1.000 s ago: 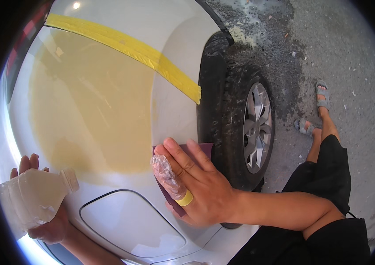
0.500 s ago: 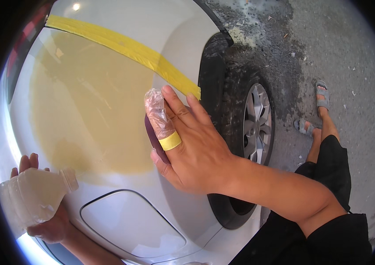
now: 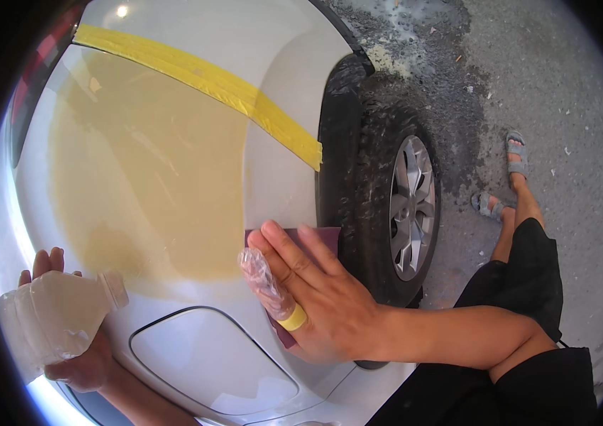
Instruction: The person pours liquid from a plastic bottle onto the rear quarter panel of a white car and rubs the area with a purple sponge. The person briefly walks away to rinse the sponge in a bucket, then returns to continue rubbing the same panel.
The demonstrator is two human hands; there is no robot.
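My right hand (image 3: pixel 330 309) lies flat over a dark maroon sheet of sandpaper (image 3: pixel 327 238), pressing it on the white car panel (image 3: pixel 280 184) beside the wheel arch. The sheet's edges show past the fingers and below the palm. Clear plastic film wraps one finger, bound with yellow tape (image 3: pixel 293 317) at its base. On the far left, my left hand (image 3: pixel 85 366) grips a cloudy plastic bottle (image 3: pixel 56 312), tilted with its neck to the right. Left of the right hand spreads a beige, smoothed patch (image 3: pixel 152 177) on the panel.
Yellow masking tape (image 3: pixel 195 77) runs across the panel above the patch. A fuel flap (image 3: pixel 216 362) sits below it. The wheel (image 3: pixel 411 206) stands to the right. Wet, speckled ground (image 3: pixel 436 78) and a person's sandalled feet (image 3: pixel 517 153) lie beyond.
My right hand has slid down and slightly right across the panel, taking the sandpaper with it and uncovering the patch's right edge. My left hand and the bottle have hardly moved.
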